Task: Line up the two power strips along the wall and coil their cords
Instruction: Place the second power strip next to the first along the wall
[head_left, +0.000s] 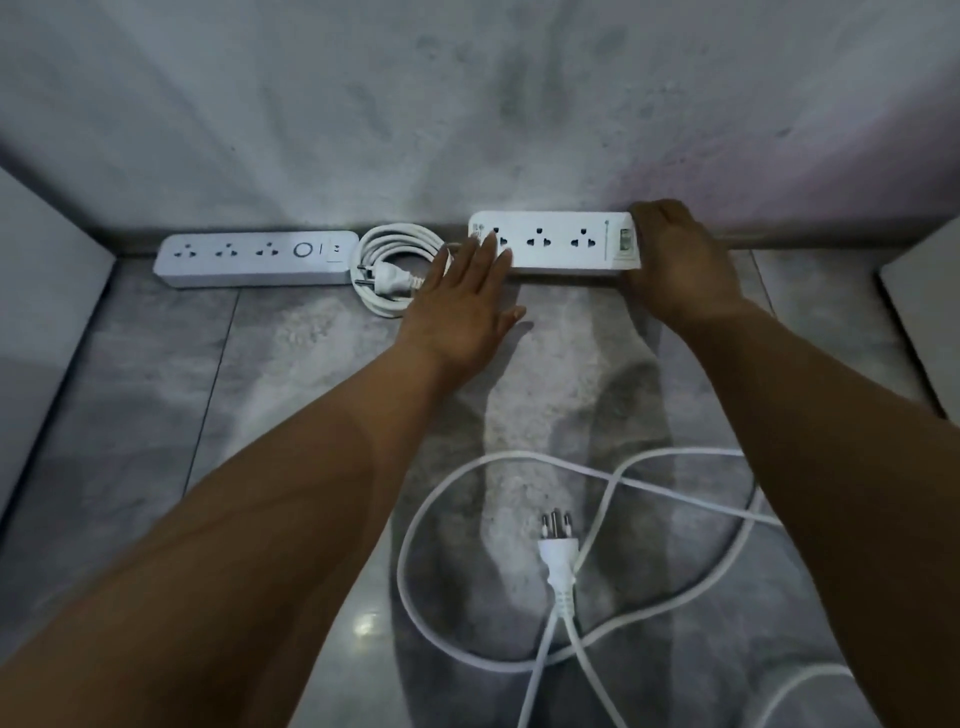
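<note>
Floor, at the foot of the wall (467, 130). The left strip (249, 258) lies flush along the wall, its coiled cord (397, 244) stacked just beside its right end with the plug lying on the coil.

The right strip (556, 240) is also against the wall, long axis parallel to it and roughly in line with the left strip, the coil between the two.

Right hand (675, 260): fingers curled over the strip's right end, gripping it. Left hand (462, 296): flat, fingers (488, 254) straight and close together, tips touching the strip's left end. Reads as a final squaring-up push, not a lift.

Placement judged nearly done; the second cord is not coiled yet. The loose cord (441, 499) sprawls in crossed loops on the floor (156, 364), well back from both hands on the person's side, its plug (558, 556) prongs-up toward the wall. Where it leaves the strip is hidden under the right hand.

Most loops lie under and beside the right forearm, so the right hand looks nearer. Crossed strands may tangle if pulled without sorting.
</note>
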